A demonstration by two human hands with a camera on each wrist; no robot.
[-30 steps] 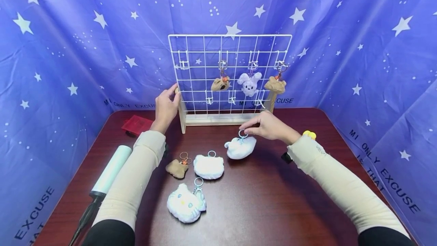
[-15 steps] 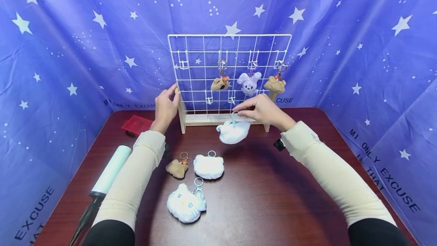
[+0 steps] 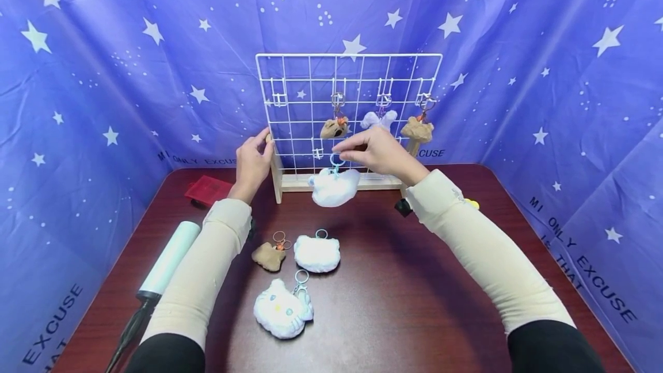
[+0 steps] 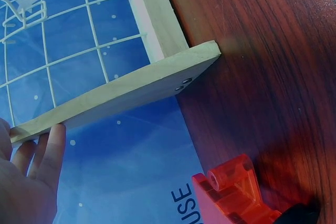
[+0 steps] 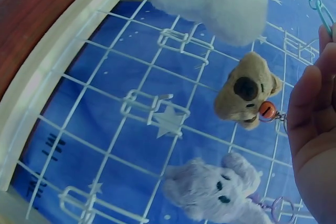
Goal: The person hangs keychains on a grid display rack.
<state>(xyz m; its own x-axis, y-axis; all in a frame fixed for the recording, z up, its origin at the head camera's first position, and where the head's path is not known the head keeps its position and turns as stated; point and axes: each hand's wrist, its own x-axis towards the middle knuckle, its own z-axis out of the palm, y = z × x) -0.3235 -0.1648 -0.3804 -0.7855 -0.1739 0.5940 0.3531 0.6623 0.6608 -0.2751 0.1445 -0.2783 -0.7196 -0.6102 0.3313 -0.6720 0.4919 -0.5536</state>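
Fingers of the right hand point(image 3: 380, 153) pinched the ring point(image 3: 337, 159) of the white plush point(image 3: 334, 189), which had moved up and leftward before the grid point(image 3: 349, 55), so I judged it nearer the lower-left hook point(image 3: 318, 153); the left hand point(image 3: 251, 161) gripped the wooden post point(image 3: 277, 172).

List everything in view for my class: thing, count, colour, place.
Wire rack: one, white on wood, table's back
Hooks: seven, white, on rack
Hanging animal plushes: two, brown, upper hooks
Hanging rabbit plush: one, lavender, between them
Held plush: one, white, before rack
Larger lying plushes: two, white, on table
Smaller lying plush: one, brown, beside them
Plastic item: one, red, rear left
Cylinder: one, mint, black end, left
Partly hidden item: one, yellow, right
Table: one, maroon, underneath
Backdrop: one, blue, white stars, around table
Sleeves: two, beige and black, foreground
Wrist devices: two, black, by sleeves
Left hand: one, bare, gripping rack's side
Right hand: one, bare, pinching held plush's ring
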